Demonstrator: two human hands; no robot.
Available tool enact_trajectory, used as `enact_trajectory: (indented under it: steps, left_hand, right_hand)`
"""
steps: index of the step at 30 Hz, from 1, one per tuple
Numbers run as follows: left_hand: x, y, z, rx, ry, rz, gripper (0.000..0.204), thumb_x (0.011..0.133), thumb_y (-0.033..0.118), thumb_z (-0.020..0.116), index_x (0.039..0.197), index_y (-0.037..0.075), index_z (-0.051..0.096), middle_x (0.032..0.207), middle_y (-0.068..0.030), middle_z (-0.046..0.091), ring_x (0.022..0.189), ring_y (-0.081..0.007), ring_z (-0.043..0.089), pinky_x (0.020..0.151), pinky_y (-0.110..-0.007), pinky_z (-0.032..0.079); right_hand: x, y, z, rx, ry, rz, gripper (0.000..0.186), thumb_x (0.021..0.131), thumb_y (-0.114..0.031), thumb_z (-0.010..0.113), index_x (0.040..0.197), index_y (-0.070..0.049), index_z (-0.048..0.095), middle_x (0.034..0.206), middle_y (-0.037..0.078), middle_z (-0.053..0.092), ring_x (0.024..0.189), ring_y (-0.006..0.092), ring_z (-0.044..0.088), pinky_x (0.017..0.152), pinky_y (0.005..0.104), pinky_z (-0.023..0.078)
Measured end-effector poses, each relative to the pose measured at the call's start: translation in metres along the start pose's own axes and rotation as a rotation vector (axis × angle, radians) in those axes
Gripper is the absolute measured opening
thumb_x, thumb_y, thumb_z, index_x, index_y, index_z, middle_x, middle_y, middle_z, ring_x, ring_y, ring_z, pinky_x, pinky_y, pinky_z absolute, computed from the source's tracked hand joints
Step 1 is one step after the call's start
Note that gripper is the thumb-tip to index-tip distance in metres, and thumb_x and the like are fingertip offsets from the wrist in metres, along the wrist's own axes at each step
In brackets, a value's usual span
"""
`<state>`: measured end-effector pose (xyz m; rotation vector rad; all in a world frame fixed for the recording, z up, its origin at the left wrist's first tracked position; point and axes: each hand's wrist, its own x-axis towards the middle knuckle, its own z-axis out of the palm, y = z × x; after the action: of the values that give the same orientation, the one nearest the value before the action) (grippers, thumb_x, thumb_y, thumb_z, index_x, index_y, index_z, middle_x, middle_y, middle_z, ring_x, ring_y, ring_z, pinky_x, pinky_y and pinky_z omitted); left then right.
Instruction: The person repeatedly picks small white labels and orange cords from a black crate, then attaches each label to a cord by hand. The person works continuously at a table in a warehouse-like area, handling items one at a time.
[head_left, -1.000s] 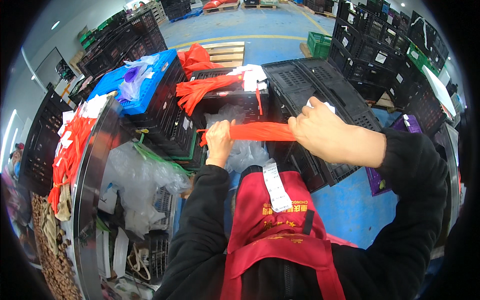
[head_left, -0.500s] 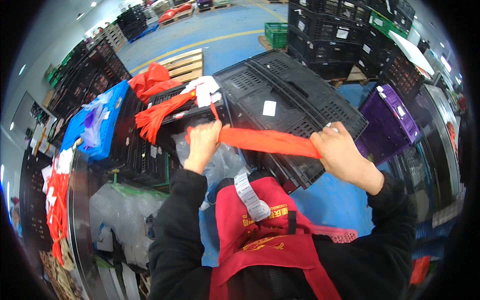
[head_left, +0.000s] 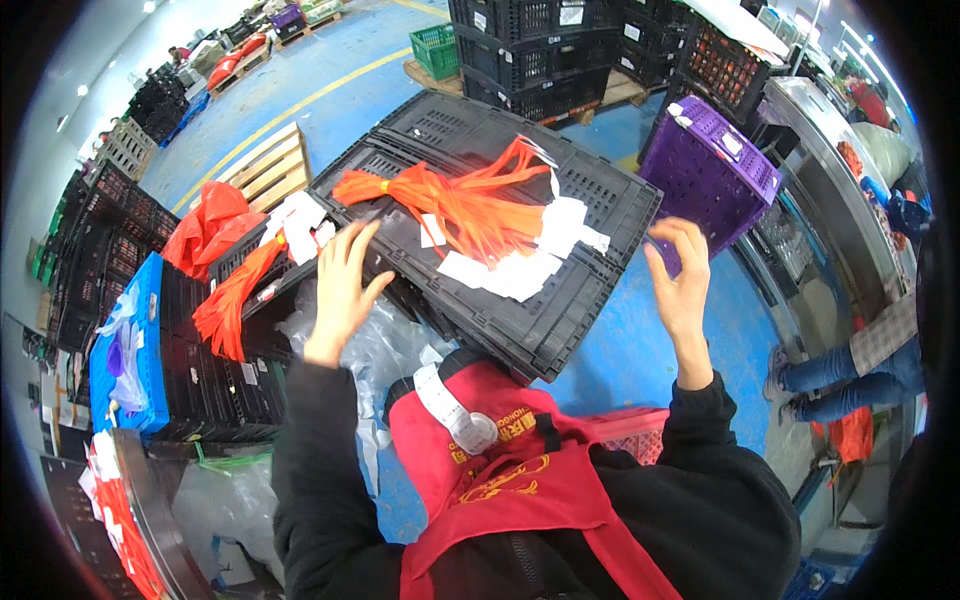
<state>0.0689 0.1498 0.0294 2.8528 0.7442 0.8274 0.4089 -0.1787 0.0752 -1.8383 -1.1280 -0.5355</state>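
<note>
A bundle of orange strips, which look like net bags (head_left: 455,205), lies fanned out on the closed lid of a large black crate (head_left: 590,290). Yellow binding gathers it near one end, and white labels (head_left: 510,275) spread from its near side. My left hand (head_left: 345,285) is open above the crate's left corner, fingers apart, touching nothing that I can see. Off the crate's right edge, my right hand (head_left: 682,280) is also open, with fingers curved and holding nothing. Left of my left hand, a second orange bundle (head_left: 238,305) with white tags hangs over a smaller black crate.
Clear plastic bags (head_left: 365,340) sit below my left hand. A blue crate (head_left: 150,340) stands at left, a purple crate (head_left: 710,180) at right. Stacked black crates (head_left: 535,60) and a wooden pallet (head_left: 270,170) lie beyond. Another person's legs (head_left: 860,375) show at far right.
Both hands have let go of the orange bundle, which was stretched between them and now lies loose on the crate lid. The view has shifted to the right.
</note>
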Motion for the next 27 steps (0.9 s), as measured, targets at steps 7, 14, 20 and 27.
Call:
enact_trajectory:
  steps: [7, 14, 20, 27]
  left_hand:
    - [-0.179, 0.030, 0.064, -0.764, 0.170, -0.931, 0.014, 0.101, 0.012, 0.070, 0.107, 0.000, 0.068, 0.084, -0.0040, 0.071, 0.076, -0.0106, 0.067, 0.071, -0.029, 0.055]
    - [-0.239, 0.079, 0.100, -0.906, 0.171, -1.063, 0.015, 0.104, 0.012, 0.067, 0.101, -0.002, 0.069, 0.080, -0.0065, 0.073, 0.067, -0.0108, 0.068, 0.061, -0.025, 0.053]
    - [-0.250, 0.074, 0.101, -0.859, 0.256, -1.107, 0.018, 0.105, 0.014, 0.065, 0.105, -0.003, 0.070, 0.079, -0.0063, 0.073, 0.065, -0.0107, 0.066, 0.060, -0.028, 0.053]
    - [-0.232, 0.073, 0.127, -0.067, -0.123, -0.927, 0.049, 0.102, 0.052, 0.061, 0.117, 0.010, 0.080, 0.141, -0.0141, 0.059, 0.131, -0.0379, 0.048, 0.108, -0.057, 0.037]
  right_hand:
    - [-0.037, -0.018, 0.047, 0.266, -0.189, 0.134, 0.009, 0.089, -0.004, 0.075, 0.098, -0.002, 0.074, 0.090, 0.013, 0.070, 0.085, 0.0298, 0.069, 0.077, 0.0384, 0.054]
    - [0.004, -0.098, 0.113, 0.399, -0.591, -0.454, 0.036, 0.086, -0.004, 0.074, 0.121, -0.005, 0.065, 0.113, 0.013, 0.062, 0.106, 0.0341, 0.065, 0.083, 0.0413, 0.053]
    - [-0.009, -0.119, 0.140, 0.131, -0.564, -0.395, 0.023, 0.084, -0.011, 0.077, 0.105, -0.006, 0.069, 0.102, 0.011, 0.063, 0.090, 0.0332, 0.069, 0.076, 0.0447, 0.057]
    - [-0.053, -0.167, 0.131, 0.493, -0.501, -0.412, 0.020, 0.084, 0.004, 0.075, 0.102, -0.004, 0.075, 0.102, 0.010, 0.070, 0.087, 0.0304, 0.073, 0.073, 0.0364, 0.058]
